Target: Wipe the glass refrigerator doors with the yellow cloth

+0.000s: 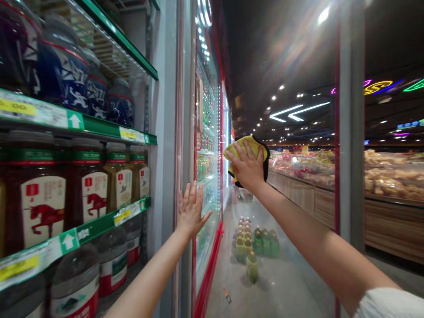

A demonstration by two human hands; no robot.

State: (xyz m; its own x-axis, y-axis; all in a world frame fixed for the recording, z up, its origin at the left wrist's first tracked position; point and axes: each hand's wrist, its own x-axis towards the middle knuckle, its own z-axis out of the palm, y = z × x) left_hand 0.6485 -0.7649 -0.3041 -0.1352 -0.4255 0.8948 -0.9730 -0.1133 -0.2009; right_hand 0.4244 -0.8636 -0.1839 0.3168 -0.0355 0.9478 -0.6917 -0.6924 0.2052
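My right hand (248,168) lies spread over a yellow cleaning cloth (258,143) with a black edge, holding it against the glass door (294,247). That arm reaches in from the lower right. My left hand (191,211) is open, palm forward, fingers stretched upward, at the grey door frame (187,145) of the cooler. Whether its palm presses on the frame is hidden. Nothing shows in the left hand.
Shelves of bottled drinks (94,185) with green price rails (99,234) fill the left. Green and yellow bottles (251,265) stand on the floor beyond the glass, near a small brush-like object (227,295). Wood-panelled produce displays (394,221) run along the right.
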